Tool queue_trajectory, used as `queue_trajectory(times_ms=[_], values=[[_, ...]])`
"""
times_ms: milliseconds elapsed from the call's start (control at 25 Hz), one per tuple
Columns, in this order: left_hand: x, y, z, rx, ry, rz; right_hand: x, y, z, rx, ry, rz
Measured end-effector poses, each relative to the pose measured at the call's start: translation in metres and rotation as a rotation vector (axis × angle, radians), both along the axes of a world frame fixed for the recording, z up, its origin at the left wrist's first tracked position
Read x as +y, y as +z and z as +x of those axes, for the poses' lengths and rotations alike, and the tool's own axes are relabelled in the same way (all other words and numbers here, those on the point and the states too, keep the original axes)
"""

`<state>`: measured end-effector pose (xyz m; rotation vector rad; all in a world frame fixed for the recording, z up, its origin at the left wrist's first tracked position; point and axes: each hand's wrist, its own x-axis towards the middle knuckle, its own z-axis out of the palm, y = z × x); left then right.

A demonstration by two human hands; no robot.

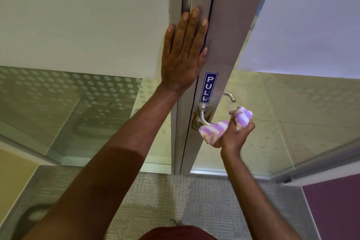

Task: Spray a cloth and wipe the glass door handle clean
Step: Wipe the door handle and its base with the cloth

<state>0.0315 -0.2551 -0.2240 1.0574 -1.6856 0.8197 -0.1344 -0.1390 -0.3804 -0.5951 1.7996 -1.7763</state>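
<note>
A silver lever handle sticks out of the grey door frame, just under a blue PULL sticker. My right hand is shut on a purple and cream striped cloth, which is wrapped round the outer part of the lever. My left hand lies flat with fingers spread on the frame edge above the sticker. The lever's end is hidden under the cloth. No spray bottle is in view.
A second lever handle shows on the far side through the glass. Frosted, dotted glass panels stand left and right of the door. Grey carpet lies below, with a purple panel at lower right.
</note>
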Motion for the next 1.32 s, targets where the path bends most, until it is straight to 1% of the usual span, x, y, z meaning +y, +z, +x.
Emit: queue_trajectory(times_ms=[40,160,200,280,360,440,480,600,760,800,840,880,920,960,1000,1040,1080,1280,1320], values=[[0.0,0.0,0.0,0.003,-0.002,-0.002,0.006,-0.008,0.003,0.124,0.016,0.046],[-0.001,0.001,0.001,0.009,-0.007,0.001,0.036,-0.037,0.015,0.661,0.178,0.09],[0.0,0.001,0.001,0.011,-0.005,0.003,0.043,-0.045,0.018,0.812,0.22,0.103],[0.0,0.001,0.0,0.015,-0.01,0.006,0.048,-0.054,0.018,1.015,0.249,0.158],[0.0,0.0,0.0,0.011,-0.008,0.009,0.047,-0.052,0.019,1.16,0.296,0.185],[-0.001,0.0,0.001,0.005,0.009,0.009,0.039,-0.042,0.026,1.307,0.396,0.166],[-0.001,0.001,0.001,0.008,0.005,0.011,0.033,-0.037,0.033,1.345,0.431,0.17],[-0.002,0.0,0.001,0.011,0.005,0.003,0.018,-0.028,0.05,1.356,0.485,0.156],[-0.002,-0.001,0.0,0.007,-0.002,0.002,0.031,-0.051,0.019,1.447,0.705,-0.048],[-0.001,-0.001,0.0,0.008,-0.001,0.003,0.044,-0.057,0.009,1.4,0.774,-0.088],[-0.002,-0.001,0.0,0.008,0.002,0.003,0.056,-0.061,0.002,1.289,0.817,-0.098],[-0.002,-0.001,0.001,0.006,0.002,0.005,0.068,-0.063,-0.003,1.11,0.826,-0.081],[-0.003,-0.001,0.001,0.003,0.002,0.007,0.077,-0.062,-0.004,0.886,0.789,-0.059],[-0.003,-0.001,0.001,-0.002,0.004,0.009,0.081,-0.063,-0.003,0.66,0.699,-0.045],[-0.003,-0.001,0.001,-0.004,0.004,0.011,0.082,-0.062,0.0,0.47,0.585,-0.03],[-0.003,-0.001,0.001,-0.002,0.001,0.01,0.081,-0.063,0.003,0.341,0.479,-0.007],[-0.003,-0.001,0.001,0.001,-0.002,0.008,0.079,-0.064,0.007,0.266,0.398,0.015],[-0.002,0.0,0.0,0.006,0.001,0.021,0.054,-0.072,0.018,0.12,0.103,0.069],[-0.001,0.0,0.0,0.003,0.001,0.027,0.045,-0.074,0.02,0.118,0.063,0.054]])
